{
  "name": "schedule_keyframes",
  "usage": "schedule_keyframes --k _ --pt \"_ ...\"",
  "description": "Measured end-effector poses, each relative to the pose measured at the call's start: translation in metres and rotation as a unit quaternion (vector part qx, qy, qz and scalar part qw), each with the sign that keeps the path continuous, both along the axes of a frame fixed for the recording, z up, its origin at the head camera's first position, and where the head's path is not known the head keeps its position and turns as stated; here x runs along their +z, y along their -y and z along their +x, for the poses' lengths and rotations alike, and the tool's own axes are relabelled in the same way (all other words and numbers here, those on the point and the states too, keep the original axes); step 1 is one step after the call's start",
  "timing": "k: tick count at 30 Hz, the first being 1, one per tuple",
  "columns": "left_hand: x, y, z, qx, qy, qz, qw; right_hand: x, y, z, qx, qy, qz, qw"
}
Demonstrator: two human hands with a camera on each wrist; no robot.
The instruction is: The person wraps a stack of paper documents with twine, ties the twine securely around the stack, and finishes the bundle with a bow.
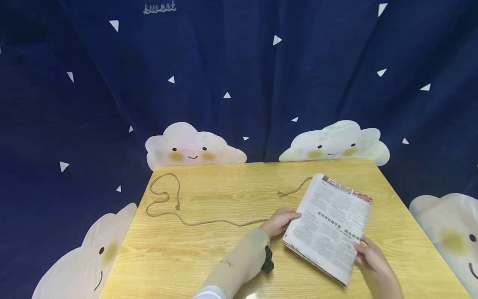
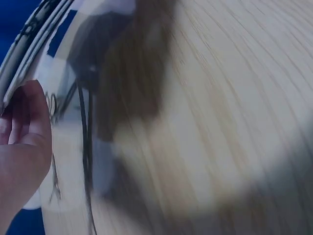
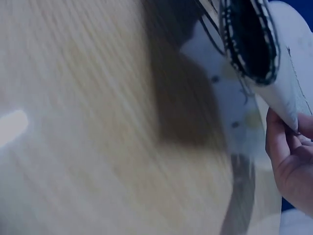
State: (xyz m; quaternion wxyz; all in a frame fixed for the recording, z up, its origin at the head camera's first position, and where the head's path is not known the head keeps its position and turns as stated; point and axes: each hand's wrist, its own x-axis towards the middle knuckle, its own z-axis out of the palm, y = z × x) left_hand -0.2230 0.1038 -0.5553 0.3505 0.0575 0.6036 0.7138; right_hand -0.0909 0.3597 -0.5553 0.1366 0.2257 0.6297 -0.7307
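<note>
1. A folded newspaper [image 1: 328, 230], its print facing up, spans the gap between a person's two hands, directly right of the left fingers and left of the right ones.

2. The left hand [image 1: 279, 221] pinches the left long edge; the right hand [image 1: 373, 257] pinches the right long edge, set closer to the person than the left grip. Both wrist views show fingers and thumb closed on paper.

3. The newspaper's long axis points away from the person, its far end leaning right. The printed far strip lies beyond both sets of fingers, the layered near edge on the person's side of them.

4. The wrist views suggest the newspaper is raised off the wooden table [image 1: 224, 195], with a shadow falling below the fingers.

5. A thin rope [image 1: 239, 225] runs leftward from the left fingers into loose bends; a shorter length comes out beyond them, near the newspaper's far left corner. The left hand is nearer to both visible stretches. The part between is hidden, so whether it crosses unbroken beneath the paper cannot be told.

6. A dark blue curtain [image 1: 231, 62] hangs well beyond the fingers.
</note>
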Motion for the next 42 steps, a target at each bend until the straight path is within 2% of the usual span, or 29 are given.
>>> schedule_keyframes --k 2,4,9,14,23,33,39,42 --pt "-0.002 0.011 -0.001 0.007 -0.001 0.000 1.0000 0.002 0.006 -0.006 0.035 -0.015 0.059 0.998" --pt "-0.004 0.022 -0.001 0.021 0.003 0.001 0.9998 0.003 0.014 -0.013 0.053 -0.023 0.081 0.995" --pt "-0.008 0.052 -0.001 0.056 0.006 -0.007 0.9984 0.006 0.035 -0.031 0.085 -0.051 0.072 0.992" --pt "-0.013 0.087 0.004 0.075 -0.001 0.001 0.9972 0.007 0.057 -0.048 0.118 -0.056 0.083 0.988" --pt "-0.010 0.139 0.011 0.112 -0.005 -0.007 0.9937 0.005 0.101 -0.078 0.156 -0.074 0.064 0.983" --pt "-0.012 0.183 0.017 0.132 -0.021 -0.047 0.9898 0.000 0.140 -0.093 0.205 -0.085 0.069 0.973" --pt "-0.016 0.202 0.018 0.136 -0.037 -0.076 0.9871 -0.004 0.161 -0.097 0.205 -0.080 0.076 0.972" --pt "-0.019 0.210 0.018 0.147 -0.033 -0.086 0.9850 -0.006 0.171 -0.100 0.200 -0.075 0.082 0.973"
